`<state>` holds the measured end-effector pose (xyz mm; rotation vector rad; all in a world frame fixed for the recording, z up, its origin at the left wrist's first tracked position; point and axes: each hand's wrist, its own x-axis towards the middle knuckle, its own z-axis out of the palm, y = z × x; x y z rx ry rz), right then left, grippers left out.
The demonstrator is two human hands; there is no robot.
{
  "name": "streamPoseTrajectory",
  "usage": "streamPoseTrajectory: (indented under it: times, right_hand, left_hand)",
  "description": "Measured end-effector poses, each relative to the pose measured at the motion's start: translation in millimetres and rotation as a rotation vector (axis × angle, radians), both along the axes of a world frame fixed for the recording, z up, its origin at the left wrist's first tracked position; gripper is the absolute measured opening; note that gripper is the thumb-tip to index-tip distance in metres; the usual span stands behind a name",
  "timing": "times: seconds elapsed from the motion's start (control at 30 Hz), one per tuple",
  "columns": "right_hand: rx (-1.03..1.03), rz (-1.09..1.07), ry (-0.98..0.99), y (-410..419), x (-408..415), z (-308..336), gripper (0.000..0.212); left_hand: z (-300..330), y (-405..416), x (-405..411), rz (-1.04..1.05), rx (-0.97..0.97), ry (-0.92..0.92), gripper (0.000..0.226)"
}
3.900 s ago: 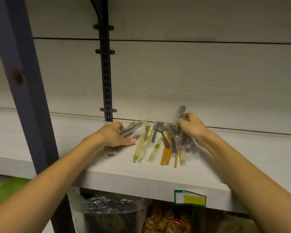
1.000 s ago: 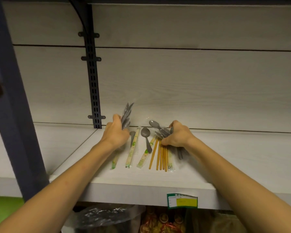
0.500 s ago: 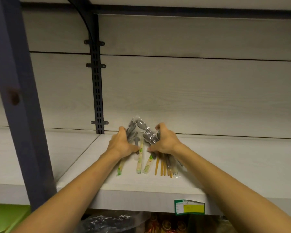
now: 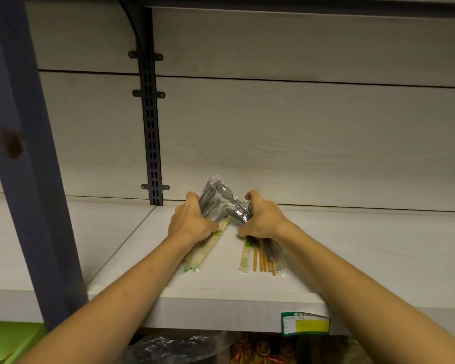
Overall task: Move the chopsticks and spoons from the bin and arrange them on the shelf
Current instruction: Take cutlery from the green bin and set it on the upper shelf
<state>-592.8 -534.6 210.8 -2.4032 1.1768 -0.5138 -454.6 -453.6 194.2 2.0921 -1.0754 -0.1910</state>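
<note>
On the pale wooden shelf [image 4: 352, 253] my left hand [image 4: 191, 223] grips a bunch of grey plastic-wrapped spoons [image 4: 211, 197] that stand tilted upward. My right hand [image 4: 263, 219] grips another wrapped bunch of spoons [image 4: 233, 206] that leans left and meets the first bunch. Paper-wrapped chopsticks [image 4: 208, 248] lie slanted under my left hand. A second wrapped pair [image 4: 245, 257] and several bare yellow chopsticks [image 4: 264, 260] lie in front of my right hand. The bin is not in view.
A dark slotted bracket rail [image 4: 150, 127] runs up the back wall. A thick blue post [image 4: 24, 153] stands at the left. A green-yellow price label [image 4: 306, 324] hangs on the shelf's front edge. Bagged goods [image 4: 181, 349] sit on the level below.
Both hands have drawn together, bringing the two spoon bunches into contact. The left wrapped chopsticks now lie slanted, apart from the right group.
</note>
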Motion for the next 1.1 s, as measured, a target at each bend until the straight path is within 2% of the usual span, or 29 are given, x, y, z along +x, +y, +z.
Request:
streamPoseTrajectory:
  times: [0.17, 0.33, 0.53, 0.73, 0.93, 1.1]
  right_hand:
    - [-0.042, 0.023, -0.004, 1, 0, -1, 0.079]
    - [0.016, 0.035, -0.111, -1, -4, 0, 0.075]
    - [0.167, -0.018, -0.438, 4, -16, 9, 0.072]
    - [0.273, -0.101, -0.696, 15, -44, 24, 0.077]
    - [0.234, -0.136, -0.789, 14, -91, 27, 0.073]
    - [0.210, -0.132, -0.854, 5, -165, 36, 0.069]
  left_hand:
    - [-1, 1, 1, 0.023, -0.089, -0.034, 0.047]
    - [1, 4, -1, 0.000, -0.218, -0.039, 0.041]
    - [4, 9, -4, -0.088, -0.318, 0.009, 0.033]
    - [16, 4, -11, -0.198, -0.431, 0.159, 0.033]
    - [36, -4, -55, -0.284, -0.446, 0.164, 0.037]
    - [51, -15, -128, -0.349, -0.468, 0.146, 0.035]
